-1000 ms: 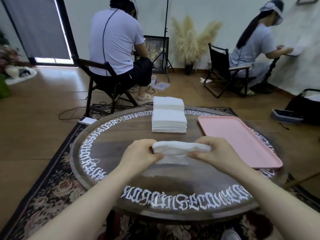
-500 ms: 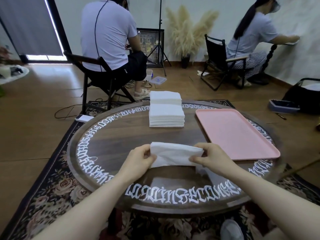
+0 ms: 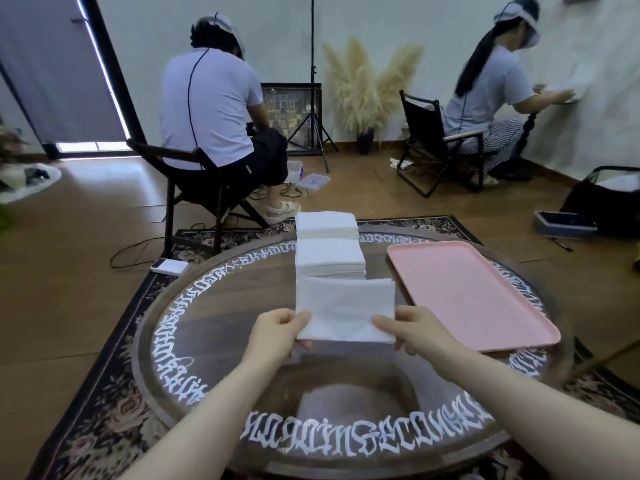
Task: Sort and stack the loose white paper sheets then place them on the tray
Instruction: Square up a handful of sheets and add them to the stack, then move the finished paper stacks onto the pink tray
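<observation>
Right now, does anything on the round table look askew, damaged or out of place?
Nothing stands out. Both white paper stacks look squared, the pink tray lies flat and bare, and the left hand and right hand pinch one paper sheet evenly.

My desk [image 3: 214, 344] sits on a rug [image 3: 104, 403]. On its right side lies the tray [image 3: 474, 299]. At the far middle stand two stacks of sheets, the near stack [image 3: 329, 259] touching the far stack [image 3: 326, 225] behind it. Just before them, above the desk, a single sheet [image 3: 344, 308] hangs between my left hand [image 3: 277, 332] and right hand [image 3: 417, 332]. Beyond the desk's far left edge, a phone [image 3: 169, 266] lies on the floor.
</observation>
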